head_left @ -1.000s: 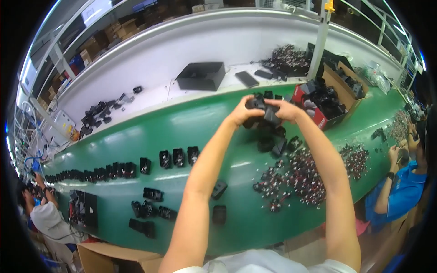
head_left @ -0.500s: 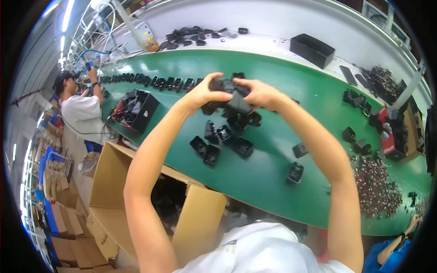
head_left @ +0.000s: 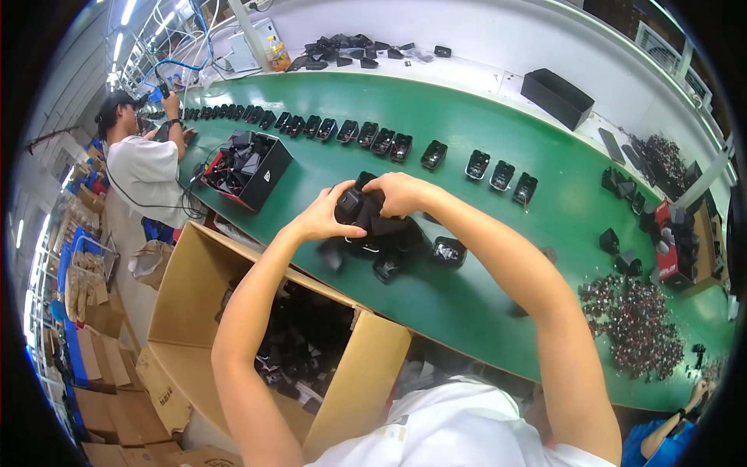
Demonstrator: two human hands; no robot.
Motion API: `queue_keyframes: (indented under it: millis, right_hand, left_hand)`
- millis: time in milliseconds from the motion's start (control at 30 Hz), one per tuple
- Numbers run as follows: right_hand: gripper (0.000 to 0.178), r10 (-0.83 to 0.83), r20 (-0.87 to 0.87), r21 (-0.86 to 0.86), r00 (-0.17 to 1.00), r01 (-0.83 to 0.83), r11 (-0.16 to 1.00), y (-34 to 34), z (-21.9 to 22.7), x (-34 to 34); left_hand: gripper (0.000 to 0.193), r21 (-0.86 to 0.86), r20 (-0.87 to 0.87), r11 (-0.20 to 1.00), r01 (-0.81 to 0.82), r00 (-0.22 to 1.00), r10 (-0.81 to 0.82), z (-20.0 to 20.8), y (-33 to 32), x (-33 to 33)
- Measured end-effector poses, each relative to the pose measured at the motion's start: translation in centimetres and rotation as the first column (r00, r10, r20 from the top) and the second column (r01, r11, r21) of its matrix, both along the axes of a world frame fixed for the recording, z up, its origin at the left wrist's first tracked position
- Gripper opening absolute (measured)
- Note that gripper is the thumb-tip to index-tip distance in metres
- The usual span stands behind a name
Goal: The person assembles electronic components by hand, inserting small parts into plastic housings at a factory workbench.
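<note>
Both of my hands are over the green worktable, closed around dark plastic. My left hand [head_left: 323, 215] grips a black plastic housing [head_left: 350, 204] from its left side, thumb below and fingers above. From the right, my right hand [head_left: 402, 194] has its fingers bent down onto the same black cluster; how many pieces it covers is hard to tell. Just below lie more black housings, one open-topped housing [head_left: 449, 251] near my right forearm and another housing [head_left: 387, 267] under the held pieces. My hands partly hide them.
A row of black housings [head_left: 366, 135] runs across the green table [head_left: 482, 311]. A black box [head_left: 268, 175] full of parts stands left. An open carton [head_left: 366, 373] sits at the near edge. Small parts lie in a heap [head_left: 638, 327] at right. A co-worker [head_left: 144, 167] works at far left.
My hands have come closer to me with the black pieces, down over the loose housings. The right fingers now curl downward onto the pieces. The view has shifted, showing more of the housing row.
</note>
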State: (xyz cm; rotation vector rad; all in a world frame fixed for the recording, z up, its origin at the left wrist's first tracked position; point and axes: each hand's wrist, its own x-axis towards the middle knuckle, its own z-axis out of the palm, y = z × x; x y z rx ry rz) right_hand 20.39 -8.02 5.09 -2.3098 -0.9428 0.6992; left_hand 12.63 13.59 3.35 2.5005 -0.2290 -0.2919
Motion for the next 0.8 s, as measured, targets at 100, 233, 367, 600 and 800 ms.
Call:
queue_keyframes:
  millis: [100,233,367,600,800]
  right_hand:
    - [0.07,0.149,0.153,0.02,0.977,-0.154,0.988,-0.8,0.1,-0.2]
    - [0.07,0.152,0.126,-0.025,0.98,-0.15,0.988,-1.3,2.5,-2.7]
    - [0.063,0.081,0.27,0.112,0.96,-0.115,0.987,-4.8,0.8,-2.6]
    - [0.045,-0.221,0.446,0.074,0.868,0.21,0.975,-28.9,2.5,-4.3]
    - [0.103,-0.677,0.479,-0.277,0.559,0.828,0.488,-53.4,0.9,-9.4]
  left_hand:
    - [0.124,0.026,-0.009,1.0,0.011,1.0,-0.011,0.5,-0.4,-0.4]
    - [0.126,0.062,-0.022,0.997,0.041,0.999,-0.04,0.9,0.9,-0.5]
    - [0.131,0.211,0.076,0.972,0.1,0.99,-0.118,0.3,1.1,1.1]
    - [0.082,0.262,0.212,0.949,0.174,0.949,-0.232,9.3,-8.8,1.1]
    - [0.072,0.223,0.298,0.611,0.759,0.544,-0.784,7.4,-36.2,7.3]
